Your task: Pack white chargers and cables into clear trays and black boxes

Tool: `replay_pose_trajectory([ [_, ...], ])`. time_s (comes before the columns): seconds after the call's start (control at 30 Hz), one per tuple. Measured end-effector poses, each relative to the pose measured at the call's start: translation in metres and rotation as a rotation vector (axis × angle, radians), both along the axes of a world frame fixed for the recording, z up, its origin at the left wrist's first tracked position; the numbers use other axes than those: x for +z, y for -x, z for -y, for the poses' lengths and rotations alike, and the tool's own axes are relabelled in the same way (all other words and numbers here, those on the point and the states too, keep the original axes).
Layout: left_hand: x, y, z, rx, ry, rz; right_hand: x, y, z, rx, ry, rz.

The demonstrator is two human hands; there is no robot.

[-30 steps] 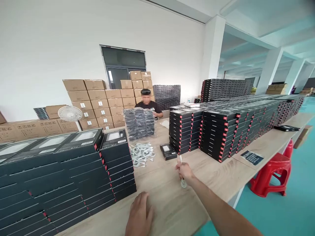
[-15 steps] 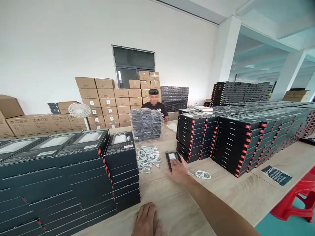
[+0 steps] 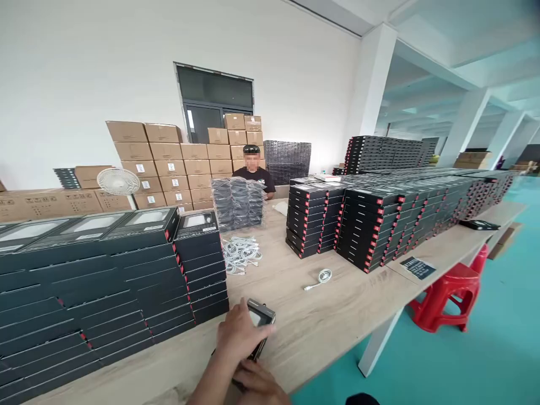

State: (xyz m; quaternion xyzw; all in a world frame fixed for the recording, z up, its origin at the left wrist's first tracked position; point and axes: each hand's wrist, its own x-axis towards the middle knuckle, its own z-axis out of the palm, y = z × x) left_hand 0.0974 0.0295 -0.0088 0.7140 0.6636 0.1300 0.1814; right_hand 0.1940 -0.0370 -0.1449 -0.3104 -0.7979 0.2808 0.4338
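A black retail box point(image 3: 266, 313) with a pale window lies near the table's front edge. My left hand point(image 3: 239, 332) spans its far part, thumb on the right side and fingers on the left. At the box's near end my right hand point(image 3: 258, 378) has its fingers curled against it, partly cut off by the frame's bottom. Much of the box is hidden under both hands. Beyond it, a single coiled white cable point(image 3: 324, 275) lies on the table point(image 3: 291, 298). A heap of white cables point(image 3: 242, 252) sits farther back, beside the left-hand box stack.
Stacked black boxes stand left point(image 3: 118, 275) and right point(image 3: 312, 219). Plastic-wrapped dark packs point(image 3: 238, 202) stand at the back, with a co-worker point(image 3: 253, 171) behind them. A printed card point(image 3: 417, 268) lies on the right. A red stool point(image 3: 451, 292) stands beside the table.
The black box has come from beside the right stacks to the near edge. My left hand has moved onto it and my right hand has drawn back. The view has turned right.
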Motion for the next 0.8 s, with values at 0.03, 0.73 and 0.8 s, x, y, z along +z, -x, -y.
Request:
replay_pose_trajectory([
  [0.03,0.006,-0.005,0.002,-0.027,0.03,-0.102,0.006,0.003,0.005,0.047,0.037,-0.06],
  [0.73,0.023,0.014,0.072,-0.474,-0.325,0.051,0.14,-0.053,0.012,-0.165,0.762,-0.446],
  [0.8,0.026,0.013,0.073,-0.504,-0.367,0.039,0.141,-0.048,0.008,-0.249,0.675,-0.381],
])
